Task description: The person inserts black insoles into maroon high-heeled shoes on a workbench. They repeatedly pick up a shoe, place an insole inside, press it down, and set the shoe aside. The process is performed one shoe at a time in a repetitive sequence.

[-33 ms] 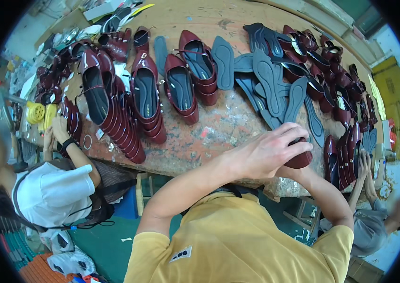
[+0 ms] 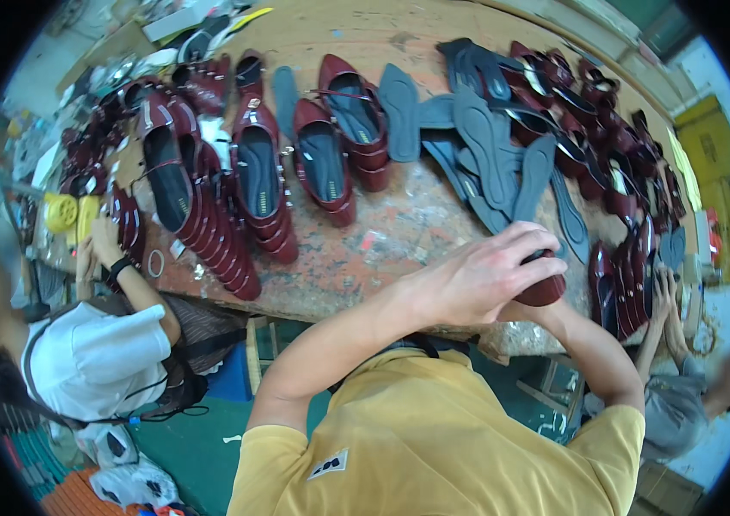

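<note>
Near the table's front edge, right of centre, my left hand is closed over a dark red shiny shoe. Its fingers curl across the top, and only the rounded heel end shows. My right hand is beneath, touching or close to the shoe; its fingers are hidden behind my left hand and the shoe. Just beyond my hands lies a pile of dark grey insoles. Further left, a pointed red flat with a grey insole inside tops a short stack.
More nested red shoes stand in rows on the worn table. Loose red shoes crowd its right side. A co-worker in white sits at left, near a yellow tape dispenser; another in grey works at right.
The whole view has shifted slightly, so the table's things sit a little further left. My hands keep the same hold on the shoe.
</note>
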